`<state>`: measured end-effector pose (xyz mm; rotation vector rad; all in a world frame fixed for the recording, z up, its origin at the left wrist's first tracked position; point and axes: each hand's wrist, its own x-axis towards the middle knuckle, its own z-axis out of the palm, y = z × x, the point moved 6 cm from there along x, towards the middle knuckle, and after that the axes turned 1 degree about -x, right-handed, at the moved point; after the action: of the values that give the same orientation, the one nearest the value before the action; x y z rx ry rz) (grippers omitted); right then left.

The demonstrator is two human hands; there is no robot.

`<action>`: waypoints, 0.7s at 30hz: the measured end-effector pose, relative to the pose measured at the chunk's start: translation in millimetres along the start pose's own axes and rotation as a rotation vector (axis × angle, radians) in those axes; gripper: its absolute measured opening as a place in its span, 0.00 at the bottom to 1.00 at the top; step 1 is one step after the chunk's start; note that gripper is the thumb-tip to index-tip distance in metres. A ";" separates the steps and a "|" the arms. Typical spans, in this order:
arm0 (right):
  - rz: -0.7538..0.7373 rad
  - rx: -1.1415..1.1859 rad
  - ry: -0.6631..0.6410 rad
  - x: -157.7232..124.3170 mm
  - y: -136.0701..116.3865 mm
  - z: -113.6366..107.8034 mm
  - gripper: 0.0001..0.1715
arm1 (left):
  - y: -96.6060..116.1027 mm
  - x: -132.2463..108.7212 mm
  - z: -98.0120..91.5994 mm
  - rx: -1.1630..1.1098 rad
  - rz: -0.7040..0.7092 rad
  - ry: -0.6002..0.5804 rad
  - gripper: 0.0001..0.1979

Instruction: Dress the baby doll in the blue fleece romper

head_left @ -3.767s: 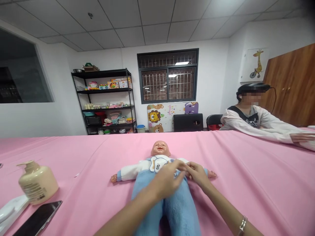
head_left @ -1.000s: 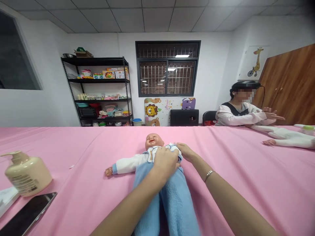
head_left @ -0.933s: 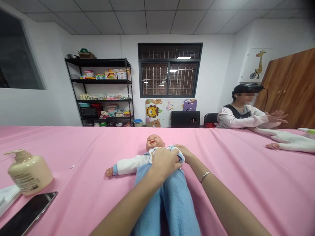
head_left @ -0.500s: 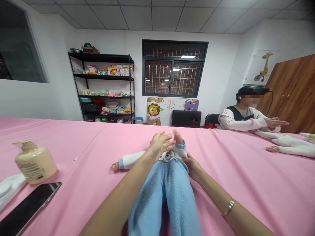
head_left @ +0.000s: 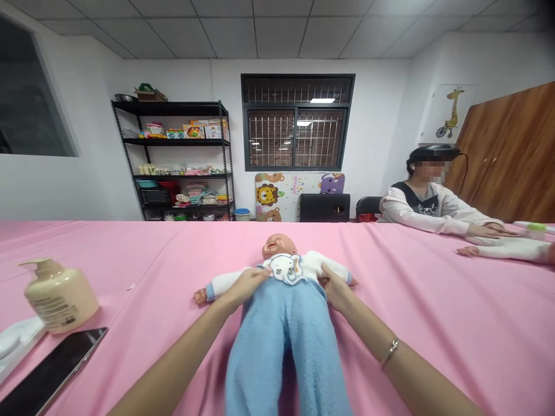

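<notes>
A baby doll (head_left: 278,247) lies on its back, head away from me, in a white top with an elephant-face bib (head_left: 286,269) and fluffy blue trousers (head_left: 284,323). Its arms stretch out to both sides. My left hand (head_left: 248,285) is closed at the chest's left side, fingertips on the cloth by the bib's edge. On the other side, my right hand (head_left: 336,287) grips the doll's clothing below the armpit, thumb on top; its other fingers are partly hidden.
A pink cloth (head_left: 151,271) covers the table. To the left are a pump bottle (head_left: 63,297), a phone (head_left: 52,370) and a white object (head_left: 19,346). At right a person (head_left: 427,202) has their hands on another doll (head_left: 511,248). A shelf rack (head_left: 173,141) stands behind.
My left hand has come down from above the doll's face to its chest. The doll's raised right-hand arm now lies outstretched. My right hand stays at its side. The other person's hands have lowered.
</notes>
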<state>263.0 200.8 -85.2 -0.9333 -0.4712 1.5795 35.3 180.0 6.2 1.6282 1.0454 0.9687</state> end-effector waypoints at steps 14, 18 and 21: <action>-0.024 -0.829 -0.302 -43.3 -5.8 12.9 0.26 | -46.0 -1.5 -32.3 -0.416 -0.076 0.002 0.17; 0.002 -0.966 -0.488 -48.2 -7.7 11.5 0.25 | -52.7 2.6 -38.8 -0.032 -0.096 -0.093 0.19; 0.008 -0.951 -0.476 -40.9 -8.7 6.1 0.25 | -53.1 1.9 -42.4 0.241 -0.098 -0.151 0.21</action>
<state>263.6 165.1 -62.6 -1.2288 -1.6462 1.5729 -13.7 204.3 -34.1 1.7963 1.1606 0.6635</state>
